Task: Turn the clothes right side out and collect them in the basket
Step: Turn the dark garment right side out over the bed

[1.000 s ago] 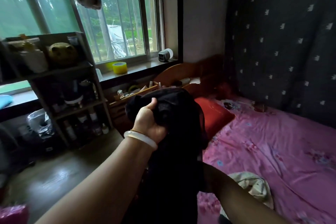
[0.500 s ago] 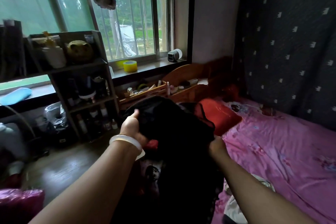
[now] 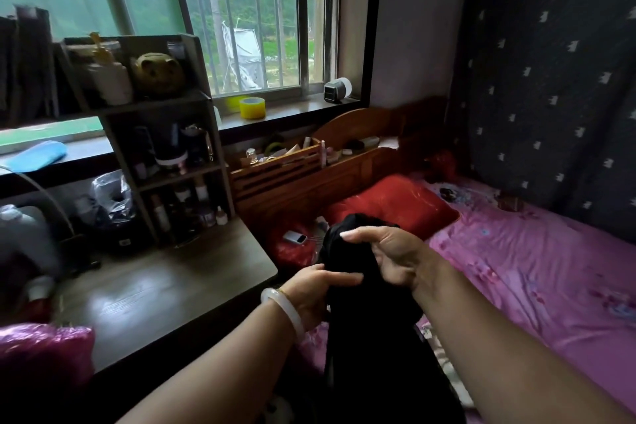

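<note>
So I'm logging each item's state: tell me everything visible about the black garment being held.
The black garment is dark, soft-looking fabric, bunched at the top and hanging down out of frame between the forearms. No seams, labels or print are discernible. The left hand grips its left edge; the right hand pinches its upper right. It hangs beside the pink-sheeted bed.

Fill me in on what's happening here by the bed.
A person stands between a wooden desk and a bed with a pink sheet, working on a black garment. Both hands grip it near its top: the left hand, with a pale bangle on its wrist, and the right hand. The rest hangs down between the arms. No basket is in view.
</note>
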{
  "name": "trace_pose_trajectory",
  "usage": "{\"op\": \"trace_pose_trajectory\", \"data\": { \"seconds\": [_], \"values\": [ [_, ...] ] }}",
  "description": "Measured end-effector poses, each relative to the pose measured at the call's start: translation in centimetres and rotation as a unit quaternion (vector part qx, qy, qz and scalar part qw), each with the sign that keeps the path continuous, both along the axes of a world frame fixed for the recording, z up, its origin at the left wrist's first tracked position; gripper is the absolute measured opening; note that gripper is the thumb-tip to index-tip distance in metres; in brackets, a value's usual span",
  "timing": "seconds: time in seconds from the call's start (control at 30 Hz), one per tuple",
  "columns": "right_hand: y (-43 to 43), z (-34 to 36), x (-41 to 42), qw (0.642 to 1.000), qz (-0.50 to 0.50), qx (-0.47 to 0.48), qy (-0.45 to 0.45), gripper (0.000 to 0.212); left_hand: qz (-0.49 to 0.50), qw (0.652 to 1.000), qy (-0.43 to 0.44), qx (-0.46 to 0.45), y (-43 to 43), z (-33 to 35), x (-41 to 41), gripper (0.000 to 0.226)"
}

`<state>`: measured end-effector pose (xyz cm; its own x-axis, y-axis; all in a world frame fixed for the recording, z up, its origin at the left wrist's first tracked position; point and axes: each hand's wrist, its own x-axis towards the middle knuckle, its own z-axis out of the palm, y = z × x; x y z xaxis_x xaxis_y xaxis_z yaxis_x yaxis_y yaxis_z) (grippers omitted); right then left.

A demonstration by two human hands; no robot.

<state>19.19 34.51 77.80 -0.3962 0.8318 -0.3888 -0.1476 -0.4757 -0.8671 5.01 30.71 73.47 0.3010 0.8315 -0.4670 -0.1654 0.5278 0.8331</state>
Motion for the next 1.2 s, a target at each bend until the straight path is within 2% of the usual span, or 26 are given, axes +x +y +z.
{"op": "trace_pose_trajectory", "data": {
  "seconds": [0.1,0.13,0.2,0.27,0.33,0.37,0.43,0.47,0.5,0.57,0.63,0.73,0.8,0.9,0.97,1.03,1.07,1.1,1.13,1.2],
  "values": [
    [0.0,0.0,1.2,0.998,-0.007,-0.046,0.043,0.033,0.054,0.997,-0.007,-0.052,0.0,-0.8,-0.6,0.024],
    [0.0,-0.2,1.3,0.998,-0.001,-0.046,0.044,0.035,0.068,0.995,-0.017,-0.068,-0.1,-1.0,-0.7,0.023],
    [-0.1,-0.6,1.4,0.998,-0.02,-0.048,0.043,0.026,0.106,0.991,-0.037,-0.079,-0.1,-1.5,-0.9,0.018],
    [0.5,-1.0,1.8,0.991,-0.108,-0.049,0.054,0.019,0.147,0.983,-0.078,-0.08,-0.2,-1.8,-1.1,0.013],
    [1.3,-1.3,2.5,0.978,-0.204,-0.034,0.039,0.015,0.188,0.972,-0.109,-0.085,-0.2,-2.6,-1.6,0.02],
    [1.4,-1.4,2.9,0.976,-0.216,-0.017,0.013,0.016,0.205,0.965,-0.137,-0.087,-0.3,-2.9,-1.9,0.023],
    [0.9,-1.8,3.5,0.986,-0.148,0.04,-0.069,0.041,0.235,0.949,-0.192,-0.085,-0.4,-2.9,-2.2,0.029],
    [0.3,-2.0,3.6,0.989,-0.081,0.066,-0.103,0.055,0.251,0.94,-0.216,-0.082,-0.4,-2.9,-2.2,0.033],
    [-0.3,-2.2,3.5,0.989,-0.01,0.083,-0.125,0.06,0.268,0.932,-0.23,-0.08,-0.2,-2.8,-2.2,0.036],
    [-1.4,-2.7,3.0,0.981,0.092,0.094,-0.142,0.046,0.298,0.922,-0.234,-0.075,0.0,-2.6,-2.3,0.038],
    [-1.7,-3.4,2.7,0.979,0.084,0.083,-0.166,0.032,0.313,0.917,-0.233,-0.084,0.3,-2.5,-2.7,0.035],
    [-1.0,-4.3,2.9,0.993,0.008,-0.002,-0.114,0.019,0.314,0.931,-0.145,-0.115,1.0,-3.3,-3.9,0.023],
    [-0.7,-4.4,2.8,0.994,-0.016,-0.07,-0.078,0.022,0.294,0.947,-0.046,-0.121,1.2,-4.1,-5.0,0.019],
    [-0.3,-5.3,2.5,0.99,-0.057,-0.113,-0.062,0.029,0.229,0.963,0.093,-0.11,0.4,-4.5,-5.3,0.007],
    [-0.3,-5.4,2.3,0.987,-0.07,-0.132,-0.063,0.034,0.208,0.969,0.127,-0.03,0.1,-4.7,-4.7,0.046],
    [-0.5,-5.6,2.0,0.984,-0.088,-0.144,-0.049,0.037,0.136,0.974,0.145,0.109,-0.6,-4.0,-3.5,0.077],
    [-0.4,-5.7,1.9,0.984,-0.1,-0.145,-0.037,0.04,0.069,0.963,0.179,0.191,-1.0,-3.6,-2.8,0.086],
    [-0.2,-6.0,1.8,0.983,-0.108,-0.147,-0.023,0.044,-0.001,0.933,0.237,0.27,-1.4,-3.5,-2.2,0.093],
    [0.1,-6.3,1.9,0.982,-0.113,-0.149,-0.007,0.05,-0.068,0.889,0.305,0.335,-1.9,-3.6,-1.5,0.099],
    [0.4,-6.6,1.8,0.979,-0.122,-0.163,0.018,0.061,-0.125,0.795,0.431,0.409,-2.8,-4.2,-0.4,0.108]
  ]
}}
